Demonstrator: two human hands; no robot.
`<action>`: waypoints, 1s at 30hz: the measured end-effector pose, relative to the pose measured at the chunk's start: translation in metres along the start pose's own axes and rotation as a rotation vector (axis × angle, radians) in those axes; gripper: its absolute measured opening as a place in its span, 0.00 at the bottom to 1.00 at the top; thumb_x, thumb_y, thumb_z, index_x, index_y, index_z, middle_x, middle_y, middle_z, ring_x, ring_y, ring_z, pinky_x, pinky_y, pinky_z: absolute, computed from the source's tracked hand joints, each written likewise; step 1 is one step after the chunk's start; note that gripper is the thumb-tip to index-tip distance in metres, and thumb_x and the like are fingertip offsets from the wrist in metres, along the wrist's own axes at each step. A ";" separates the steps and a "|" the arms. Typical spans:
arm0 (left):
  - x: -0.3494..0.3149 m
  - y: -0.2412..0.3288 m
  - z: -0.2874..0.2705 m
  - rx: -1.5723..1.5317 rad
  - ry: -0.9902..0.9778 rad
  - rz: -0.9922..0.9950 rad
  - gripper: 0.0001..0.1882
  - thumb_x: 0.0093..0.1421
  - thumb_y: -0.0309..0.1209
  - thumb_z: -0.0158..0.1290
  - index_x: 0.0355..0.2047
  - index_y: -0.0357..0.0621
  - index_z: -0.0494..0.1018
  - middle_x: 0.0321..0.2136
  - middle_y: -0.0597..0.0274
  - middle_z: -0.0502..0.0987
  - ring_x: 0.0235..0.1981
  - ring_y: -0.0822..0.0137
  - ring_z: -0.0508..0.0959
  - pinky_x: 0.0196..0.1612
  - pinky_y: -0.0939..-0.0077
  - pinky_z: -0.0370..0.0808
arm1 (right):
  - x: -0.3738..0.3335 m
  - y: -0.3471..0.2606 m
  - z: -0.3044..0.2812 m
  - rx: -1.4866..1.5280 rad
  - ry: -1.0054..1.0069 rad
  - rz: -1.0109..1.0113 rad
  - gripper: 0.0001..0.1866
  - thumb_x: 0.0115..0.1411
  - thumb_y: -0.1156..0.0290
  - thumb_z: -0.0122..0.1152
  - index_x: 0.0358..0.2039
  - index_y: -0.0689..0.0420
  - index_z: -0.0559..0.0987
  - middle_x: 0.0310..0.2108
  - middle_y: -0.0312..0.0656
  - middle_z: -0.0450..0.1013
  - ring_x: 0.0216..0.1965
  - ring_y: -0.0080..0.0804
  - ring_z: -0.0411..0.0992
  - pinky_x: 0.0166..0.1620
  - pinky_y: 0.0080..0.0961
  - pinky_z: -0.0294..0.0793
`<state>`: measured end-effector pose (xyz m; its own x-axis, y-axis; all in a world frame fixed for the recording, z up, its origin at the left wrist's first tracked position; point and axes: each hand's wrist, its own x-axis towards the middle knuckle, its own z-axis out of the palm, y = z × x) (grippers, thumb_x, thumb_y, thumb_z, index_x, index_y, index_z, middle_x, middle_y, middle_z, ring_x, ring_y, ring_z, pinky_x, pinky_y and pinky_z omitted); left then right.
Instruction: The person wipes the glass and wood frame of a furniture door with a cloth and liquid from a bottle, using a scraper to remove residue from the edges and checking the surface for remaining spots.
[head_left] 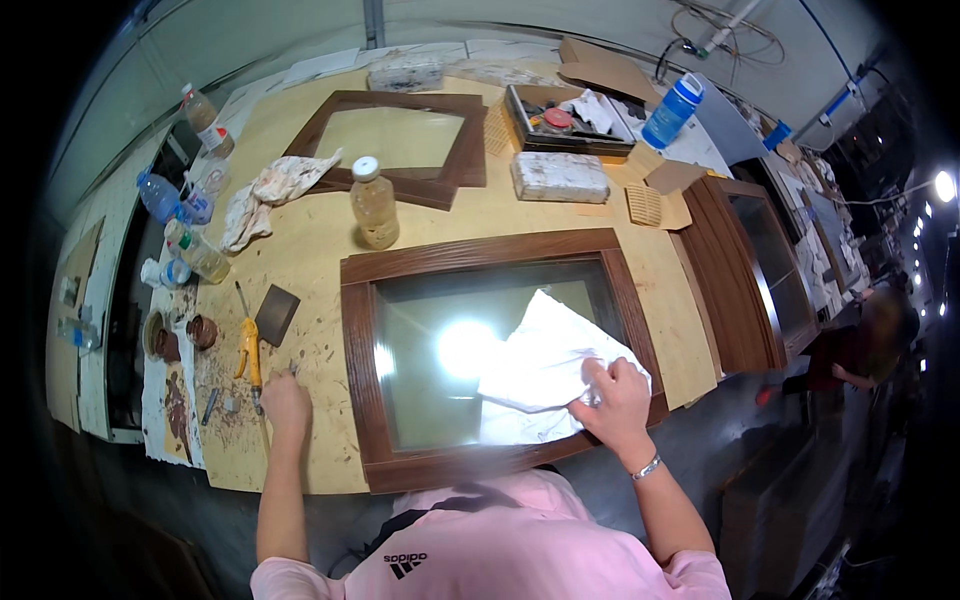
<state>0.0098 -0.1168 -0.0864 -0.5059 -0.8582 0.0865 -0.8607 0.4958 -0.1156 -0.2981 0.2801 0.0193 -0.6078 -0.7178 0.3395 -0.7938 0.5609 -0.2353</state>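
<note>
A brown wood-framed glass panel lies flat on the table in front of me, with a bright light reflected in its glass. My right hand is closed on a crumpled white cloth, which spreads over the right part of the glass. To the left of the frame, my left hand rests low over the tabletop with its fingers curled. Whatever it may be gripping is too small to make out. Just left of that hand lies a yellow air blow gun, and beyond it a dark square pad.
A bottle of yellowish liquid stands behind the panel. Farther back lie a second brown frame, a stained rag, a wrapped block and a box of odds and ends. Several bottles line the left edge; a person is at far right.
</note>
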 end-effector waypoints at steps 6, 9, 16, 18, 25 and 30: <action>-0.014 -0.008 0.006 -0.204 0.168 0.050 0.06 0.58 0.25 0.53 0.34 0.36 0.77 0.34 0.49 0.75 0.38 0.47 0.77 0.41 0.57 0.74 | -0.003 0.004 -0.007 0.068 0.007 0.089 0.09 0.42 0.72 0.65 0.24 0.56 0.74 0.29 0.44 0.67 0.33 0.44 0.70 0.35 0.39 0.69; -0.029 -0.004 -0.008 -0.318 0.191 0.130 0.05 0.60 0.26 0.53 0.33 0.36 0.76 0.35 0.49 0.74 0.40 0.47 0.75 0.43 0.57 0.73 | -0.014 0.008 -0.009 0.175 0.135 0.215 0.07 0.44 0.78 0.61 0.27 0.59 0.78 0.36 0.47 0.73 0.39 0.48 0.73 0.42 0.38 0.74; -0.044 -0.020 0.009 -0.206 0.250 0.097 0.05 0.62 0.25 0.52 0.33 0.34 0.74 0.34 0.48 0.74 0.36 0.46 0.75 0.40 0.57 0.73 | -0.016 0.052 -0.023 0.387 0.367 0.393 0.20 0.44 0.83 0.53 0.37 0.57 0.84 0.42 0.49 0.75 0.43 0.51 0.75 0.48 0.38 0.75; -0.032 -0.024 0.011 -0.424 0.303 -0.105 0.06 0.64 0.25 0.51 0.34 0.34 0.74 0.33 0.48 0.74 0.34 0.49 0.75 0.39 0.60 0.73 | -0.016 0.065 -0.025 0.209 0.376 0.367 0.20 0.44 0.83 0.53 0.37 0.57 0.84 0.41 0.48 0.75 0.42 0.50 0.75 0.46 0.39 0.75; 0.022 0.170 -0.115 -0.897 0.282 0.587 0.09 0.55 0.20 0.54 0.38 0.39 0.75 0.31 0.53 0.73 0.33 0.54 0.77 0.36 0.67 0.75 | -0.013 0.082 -0.001 -0.101 0.262 0.305 0.05 0.46 0.73 0.61 0.27 0.56 0.78 0.36 0.42 0.73 0.38 0.46 0.73 0.39 0.41 0.73; 0.063 0.224 -0.100 -0.570 0.454 0.761 0.12 0.51 0.19 0.57 0.37 0.45 0.77 0.28 0.61 0.71 0.33 0.58 0.74 0.34 0.63 0.75 | -0.002 0.073 -0.002 -0.008 0.184 0.396 0.07 0.50 0.68 0.64 0.27 0.57 0.78 0.34 0.43 0.73 0.38 0.47 0.73 0.39 0.43 0.72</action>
<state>-0.2203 -0.0466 -0.0074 -0.7965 -0.2223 0.5624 -0.1466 0.9732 0.1771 -0.3544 0.3235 0.0036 -0.8505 -0.3617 0.3818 -0.4999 0.7816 -0.3731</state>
